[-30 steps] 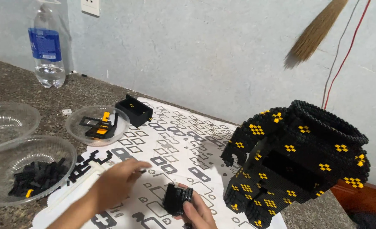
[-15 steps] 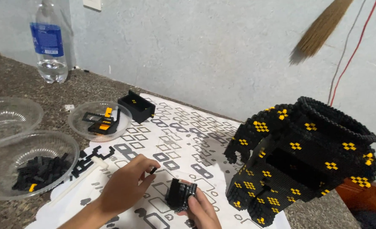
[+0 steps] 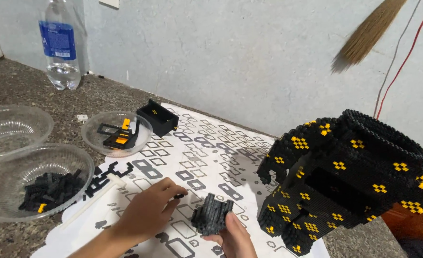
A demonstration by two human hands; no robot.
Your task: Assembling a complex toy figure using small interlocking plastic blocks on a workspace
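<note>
The right hand [image 3: 233, 236] grips a black brick block [image 3: 211, 216]; the left hand [image 3: 147, 212] pinches a small black brick [image 3: 179, 195] beside it.

Home hobby corner: granite counter [image 3: 25, 91], painted wall, broom [image 3: 364, 36], water bottle [image 3: 61, 45].

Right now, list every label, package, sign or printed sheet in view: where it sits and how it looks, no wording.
Bottle label: blue band round the clear plastic bottle, far left by the wall.
Printed sheet: white paper spread on the counter, covered in black block outlines, under both hands.
Wall plate: white, top edge, right of the bottle.
</note>
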